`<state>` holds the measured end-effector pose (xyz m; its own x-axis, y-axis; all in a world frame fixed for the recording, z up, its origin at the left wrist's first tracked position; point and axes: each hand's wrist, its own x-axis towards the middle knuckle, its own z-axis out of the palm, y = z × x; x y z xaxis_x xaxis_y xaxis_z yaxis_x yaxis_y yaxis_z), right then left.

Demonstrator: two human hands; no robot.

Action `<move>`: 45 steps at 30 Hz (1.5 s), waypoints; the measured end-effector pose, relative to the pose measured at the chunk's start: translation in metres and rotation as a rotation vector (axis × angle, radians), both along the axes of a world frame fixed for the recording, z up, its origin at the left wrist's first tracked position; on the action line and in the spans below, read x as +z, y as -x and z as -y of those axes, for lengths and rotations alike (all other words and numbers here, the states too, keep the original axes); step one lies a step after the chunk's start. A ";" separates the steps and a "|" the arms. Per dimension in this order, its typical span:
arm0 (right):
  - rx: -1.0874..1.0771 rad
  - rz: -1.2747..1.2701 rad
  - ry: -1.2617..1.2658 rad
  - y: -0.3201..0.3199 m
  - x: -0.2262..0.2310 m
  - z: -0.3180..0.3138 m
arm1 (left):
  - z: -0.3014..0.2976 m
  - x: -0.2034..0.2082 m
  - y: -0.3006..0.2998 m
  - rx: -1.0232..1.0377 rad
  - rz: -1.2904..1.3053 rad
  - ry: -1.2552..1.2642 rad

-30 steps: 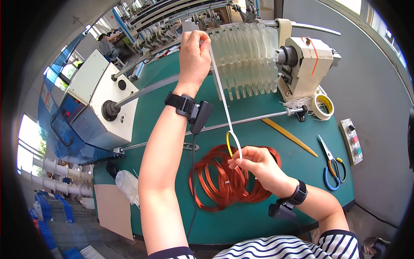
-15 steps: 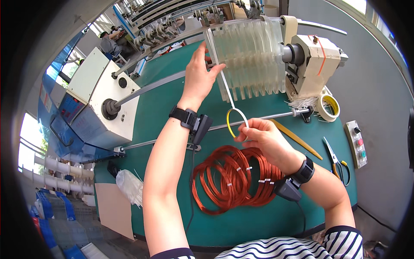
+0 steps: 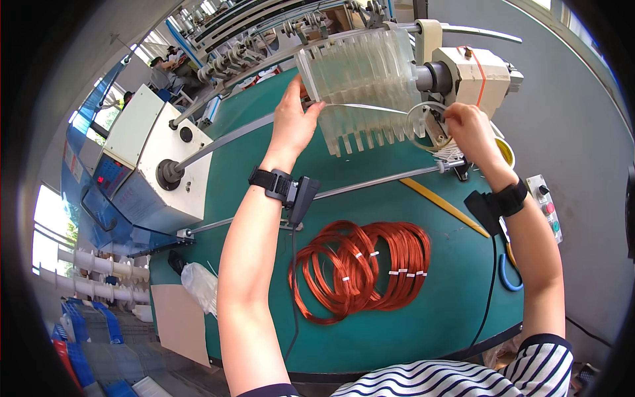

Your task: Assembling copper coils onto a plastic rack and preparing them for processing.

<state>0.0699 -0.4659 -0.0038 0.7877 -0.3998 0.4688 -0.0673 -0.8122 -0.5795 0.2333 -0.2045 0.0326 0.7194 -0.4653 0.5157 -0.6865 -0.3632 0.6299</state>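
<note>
A clear, slotted plastic winding former [image 3: 370,69] is mounted on the machine's shaft at the back. My left hand [image 3: 294,122] grips its left end plate, fingers behind and thumb in front. From that thumb a narrow white strip of tape [image 3: 364,106] runs across the slots to a thin roll of tape [image 3: 411,129]. My right hand [image 3: 473,132] pinches the roll's upper right edge, in front of the former's right end. Nearer me, bundled coils of copper wire [image 3: 360,271] with small white ties lie on the green table [image 3: 397,344].
A white machine head [image 3: 476,76] supports the former at right; a white control box [image 3: 155,165] stands at left. A metal rod [image 3: 370,188] crosses the table. A yellow strip-shaped tool [image 3: 446,206], blue-handled scissors [image 3: 509,274] and a switch box [image 3: 546,208] lie at right.
My right hand has moved up and right with the tape roll, drawing the strip from hanging down to lying across the slots. My left hand keeps its place on the end plate.
</note>
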 end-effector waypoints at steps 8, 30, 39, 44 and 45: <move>-0.054 -0.323 -0.443 -0.034 -0.006 0.037 | -0.011 -0.008 -0.014 0.247 0.057 -0.189; -0.093 -0.466 0.448 0.021 -0.012 -0.005 | 0.149 -0.077 0.134 0.158 -1.134 0.460; 0.092 -0.170 0.218 -0.013 -0.022 -0.031 | 0.135 -0.083 0.136 0.025 -1.196 0.417; 0.012 -0.231 0.208 -0.019 -0.011 -0.036 | 0.121 -0.082 0.134 -0.219 -1.329 0.363; -0.002 -0.230 0.204 -0.021 -0.007 -0.040 | 0.122 -0.083 0.122 -0.236 -1.347 0.473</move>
<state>0.0905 -0.4256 -0.0104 0.8816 -0.3176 0.3492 -0.1796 -0.9098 -0.3741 0.1116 -0.3260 -0.0502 0.7056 -0.6202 -0.3427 0.5006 0.0941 0.8605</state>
